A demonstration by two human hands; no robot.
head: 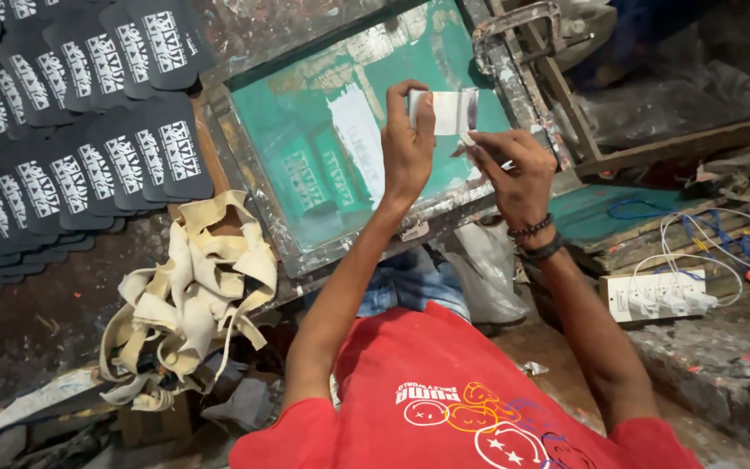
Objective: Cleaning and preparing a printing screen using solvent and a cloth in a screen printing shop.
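Green mesh filled the wooden screen-printing frame, the largest item, which lay tilted on the table directly beyond and beneath the fingers of both hands; a white smear of ink ran down its middle, just below the left fingers. Black printed pieces, each bearing a white block design, lay in overlapping rows well to the left of the left fingers. A tangled heap of cream fabric strips sat below them, nearer the person and left of the left forearm. A white power strip with plugged cables rested well to the right of the right fingers, below a teal board. A rusty metal clamp stood at the frame's far right corner, just beyond the right fingers. The left hand was raised over the mesh, its fingers curled around the left end of a small white strip, gripping it. The strip was held in the air above the frame's upper right area, between the two hands. The right hand, wearing dark bead bracelets at the wrist, had its fingers pinched narrow at the strip's lower right edge, apparently touching it; whether they gripped it could not be told.
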